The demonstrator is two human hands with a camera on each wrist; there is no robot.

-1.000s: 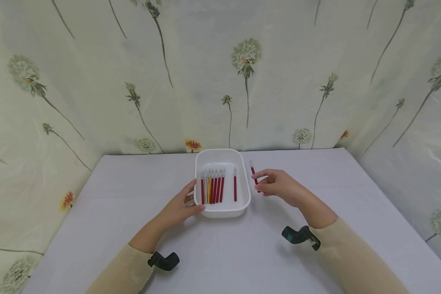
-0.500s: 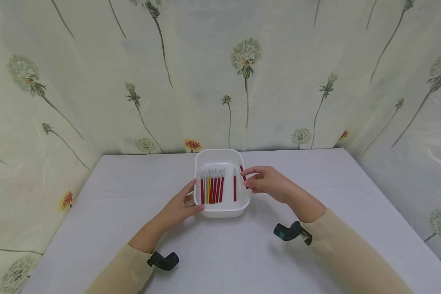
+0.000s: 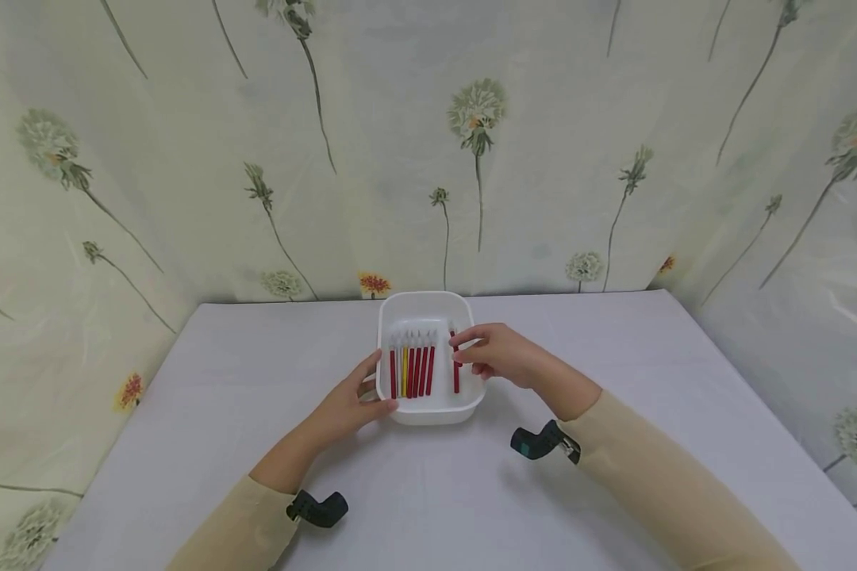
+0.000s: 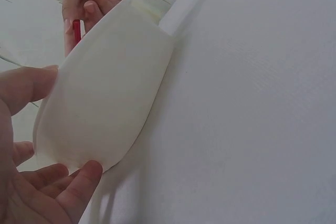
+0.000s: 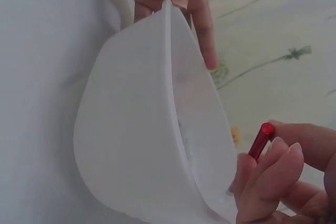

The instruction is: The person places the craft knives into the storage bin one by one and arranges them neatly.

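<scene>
A white plastic tray stands mid-table in the head view. My left hand grips its left side near the front corner, thumb at the rim. In the tray lies a row of slim pen-like sticks with pale, pointed ends: several red sticks, a yellow one and a whitish one. A separate red stick lies to their right. My right hand pinches another red stick between thumb and fingers over the tray's right part, just above the separate one. Its pale end is mostly hidden.
A white cloth covers the table. Behind and at both sides hangs a dandelion-patterned curtain. A black wrist camera sits at each sleeve, the left camera and the right camera.
My right hand has moved left with the red stick, from beside the tray, across its right rim, to above the separate red stick. The left hand and the tray keep their place.
</scene>
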